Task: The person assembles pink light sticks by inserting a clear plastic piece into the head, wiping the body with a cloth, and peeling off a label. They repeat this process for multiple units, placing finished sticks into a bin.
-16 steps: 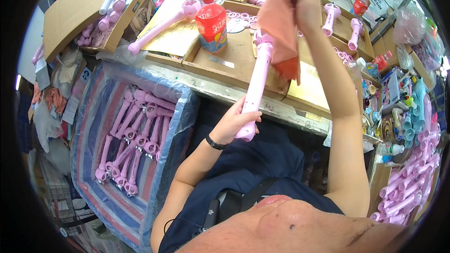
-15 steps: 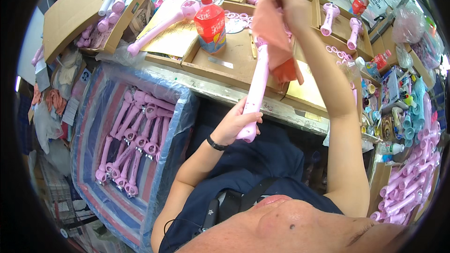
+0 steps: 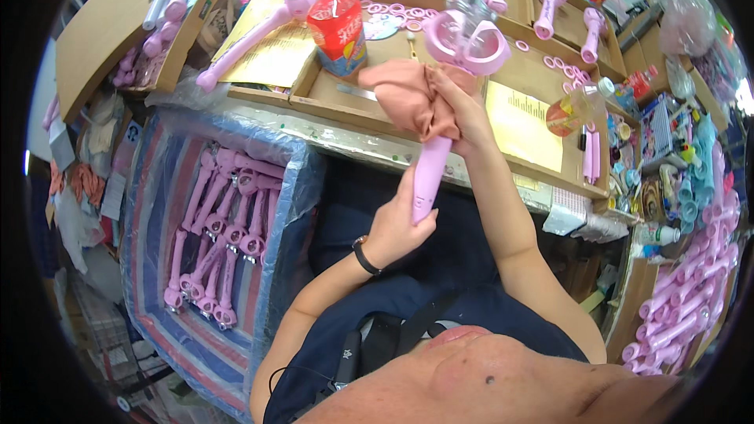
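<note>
A pink toy wand (image 3: pixel 433 166) slants away from me over the bench edge, its ring-shaped head with a clear part at the far end. My left hand (image 3: pixel 397 228) is closed round the lower end of its handle. In my right hand (image 3: pixel 469 112) is a peach cloth (image 3: pixel 412 98), bunched around the wand's shaft just below the head. The cloth hides that stretch of the shaft and some of my right fingers.
A red-capped bottle (image 3: pixel 336 27) stands left of the cloth, beside another pink wand (image 3: pixel 247 45) on yellow paper. Cardboard trays (image 3: pixel 503 159) line the bench. Several finished-looking wands lie in a plastic-lined striped bin (image 3: pixel 161 212) at left; pink tubes (image 3: pixel 683 306) are piled at right.
My right hand and the cloth have come down from above the wand's head onto its shaft. The wand's head, covered before, now shows. The view has shifted slightly.
</note>
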`<state>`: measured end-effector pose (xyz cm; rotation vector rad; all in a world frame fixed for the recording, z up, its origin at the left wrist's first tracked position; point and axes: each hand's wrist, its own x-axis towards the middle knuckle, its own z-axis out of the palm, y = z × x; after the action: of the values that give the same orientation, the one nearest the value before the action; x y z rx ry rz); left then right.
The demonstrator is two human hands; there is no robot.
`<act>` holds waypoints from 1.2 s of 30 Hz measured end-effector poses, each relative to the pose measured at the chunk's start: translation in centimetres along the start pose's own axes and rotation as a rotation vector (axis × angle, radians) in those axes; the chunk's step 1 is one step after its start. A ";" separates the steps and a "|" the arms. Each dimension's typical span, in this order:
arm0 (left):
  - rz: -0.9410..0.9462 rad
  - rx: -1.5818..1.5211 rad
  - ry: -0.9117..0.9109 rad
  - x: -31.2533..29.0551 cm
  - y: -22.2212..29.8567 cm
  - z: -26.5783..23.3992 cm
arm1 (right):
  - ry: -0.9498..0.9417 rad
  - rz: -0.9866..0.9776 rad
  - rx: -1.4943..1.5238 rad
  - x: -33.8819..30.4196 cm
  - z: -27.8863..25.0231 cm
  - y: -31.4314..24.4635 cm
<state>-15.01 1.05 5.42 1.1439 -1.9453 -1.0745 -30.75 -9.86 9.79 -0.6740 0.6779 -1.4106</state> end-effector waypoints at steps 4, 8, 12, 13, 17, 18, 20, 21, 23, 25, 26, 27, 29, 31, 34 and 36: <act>-0.168 -0.338 -0.045 0.0 -0.5 -1.5 | 0.009 0.014 0.078 -0.6 1.6 1.6; -0.290 -0.702 -0.155 0.1 -1.4 -2.5 | 0.010 0.199 -0.025 -4.3 1.8 5.7; -0.371 -0.909 -0.308 -0.9 -1.8 -2.1 | -0.055 -0.027 0.099 -2.4 -0.3 5.2; -0.349 -1.101 -0.403 -1.1 -1.9 -2.1 | -0.176 -0.096 0.297 -1.5 -1.0 4.2; -0.330 -1.365 -0.506 -1.8 -1.8 -1.8 | -0.168 -0.130 0.440 0.4 -1.1 2.5; -0.321 -1.423 -0.504 -1.7 -1.9 -1.7 | -0.133 -0.102 0.469 0.8 -1.0 2.4; -0.292 -1.035 -0.334 -1.2 -1.9 -1.7 | -0.224 -0.052 0.487 1.3 -0.7 2.7; -0.272 -0.853 -0.245 -0.9 -1.9 -1.8 | -0.139 -0.040 0.380 1.3 -0.7 3.1; -0.276 -0.575 -0.185 -0.3 -2.0 -2.3 | 0.001 -0.070 0.131 1.0 -0.5 4.2; -0.326 -0.655 -0.208 -0.1 -1.9 -2.8 | 0.071 -0.032 0.053 -0.4 -0.3 5.4; -0.356 -0.709 -0.197 0.0 -1.9 -3.0 | 0.126 0.030 0.061 -1.4 0.0 6.0; -0.268 -0.709 -0.170 0.1 -2.0 -3.0 | 0.064 -0.005 0.089 -2.9 0.4 6.9; -0.177 -0.677 -0.121 0.2 -2.3 -3.0 | 0.017 0.075 0.037 -5.1 0.9 7.6; -0.270 -0.663 -0.154 0.0 -2.7 -3.0 | 0.049 0.203 -0.078 -5.8 0.9 7.0; -0.345 -0.737 -0.332 -0.7 -3.2 -3.1 | 0.060 0.007 -0.040 -3.4 0.1 4.4; -0.331 -0.993 -0.272 -1.3 -3.0 -2.4 | -0.122 -0.080 0.358 -1.0 -0.6 2.5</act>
<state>-11.37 0.56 3.76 0.7550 -1.0873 -2.1198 -29.66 -8.72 7.53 -0.5024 0.2935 -1.5032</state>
